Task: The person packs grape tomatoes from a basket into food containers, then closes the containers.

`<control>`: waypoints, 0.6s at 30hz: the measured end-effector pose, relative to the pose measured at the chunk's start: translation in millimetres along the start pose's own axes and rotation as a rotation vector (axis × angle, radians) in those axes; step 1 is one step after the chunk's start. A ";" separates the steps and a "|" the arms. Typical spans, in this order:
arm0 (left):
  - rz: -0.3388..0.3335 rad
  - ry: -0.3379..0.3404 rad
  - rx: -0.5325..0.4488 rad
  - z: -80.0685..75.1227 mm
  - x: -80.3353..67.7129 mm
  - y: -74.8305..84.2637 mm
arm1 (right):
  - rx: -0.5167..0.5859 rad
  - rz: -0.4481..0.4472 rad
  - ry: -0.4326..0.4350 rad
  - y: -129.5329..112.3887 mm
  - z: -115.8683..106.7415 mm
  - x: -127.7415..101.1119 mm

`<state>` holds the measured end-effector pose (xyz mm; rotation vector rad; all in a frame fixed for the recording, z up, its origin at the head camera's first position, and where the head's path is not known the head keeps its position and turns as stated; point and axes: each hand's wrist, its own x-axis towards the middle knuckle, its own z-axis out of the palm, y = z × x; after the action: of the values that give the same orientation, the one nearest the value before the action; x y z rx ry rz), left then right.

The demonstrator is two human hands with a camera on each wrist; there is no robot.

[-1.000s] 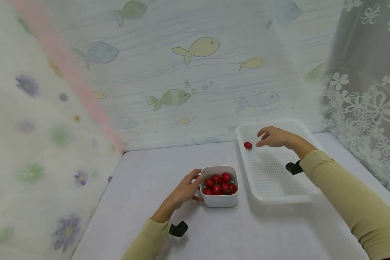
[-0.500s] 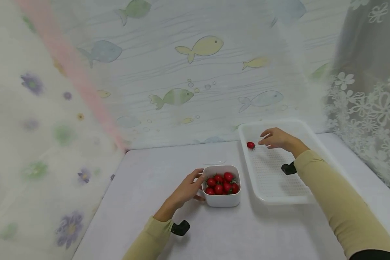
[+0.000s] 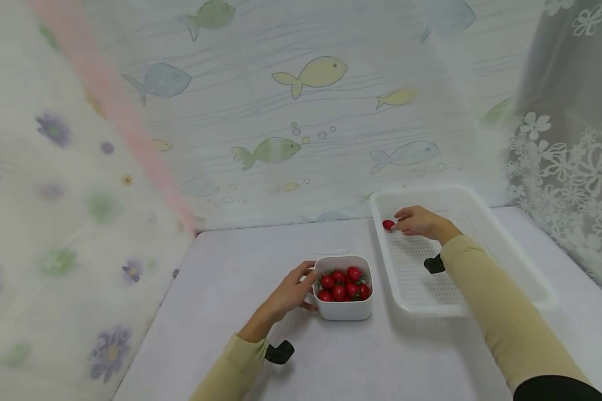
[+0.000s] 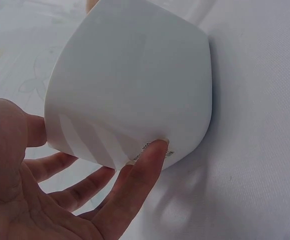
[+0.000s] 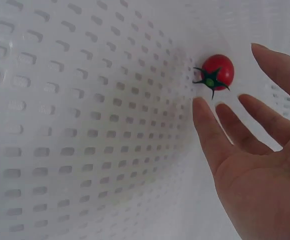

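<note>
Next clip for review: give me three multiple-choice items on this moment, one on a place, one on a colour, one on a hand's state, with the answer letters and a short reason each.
1. Where does the single tomato lie?
A. in the perforated tray
B. on the bare table
C. in the left hand

2. What colour is the bowl that holds the other tomatoes?
A. red
B. white
C. green

3. How is the right hand?
A. clenched round the tomato
B. open, fingers straight, just short of the tomato
C. flat on the table

Answers:
1. A, the right wrist view shows it on the slotted tray floor near the wall.
2. B, both the head and left wrist views show a white bowl, with the left hand against its side.
3. B, the right wrist view shows a gap between the straight fingers and the tomato.
</note>
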<state>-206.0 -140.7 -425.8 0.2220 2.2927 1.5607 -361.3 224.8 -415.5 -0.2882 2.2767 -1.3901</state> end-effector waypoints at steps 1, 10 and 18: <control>0.000 0.000 0.000 -0.2 -0.1 0.0 | -0.006 -0.003 -0.002 -1.0 1.4 1.3; 0.007 -0.003 -0.015 -1.1 -1.2 0.2 | 0.000 -0.003 -0.008 -4.3 6.5 10.7; 0.007 0.002 -0.006 -0.8 -1.1 -0.7 | 0.067 0.062 0.011 -2.3 9.6 14.8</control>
<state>-205.3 -142.0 -425.9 0.2276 2.2913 1.5722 -369.7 210.2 -421.2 -0.1875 2.2235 -1.4362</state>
